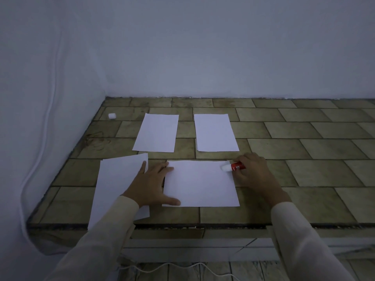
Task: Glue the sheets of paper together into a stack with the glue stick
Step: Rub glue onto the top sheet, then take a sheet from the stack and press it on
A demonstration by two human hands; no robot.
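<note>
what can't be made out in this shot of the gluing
All in the head view:
- Label of the glue stick: mostly covered by the right hand, and too small to read.
- Glue on the middle sheet: in the dim light nothing shows on the white.
- Number of sheets in the near left pile: its corner lies under the left sleeve, and the edges are too thin.
- The small white thing at the far left: too small to name.
</note>
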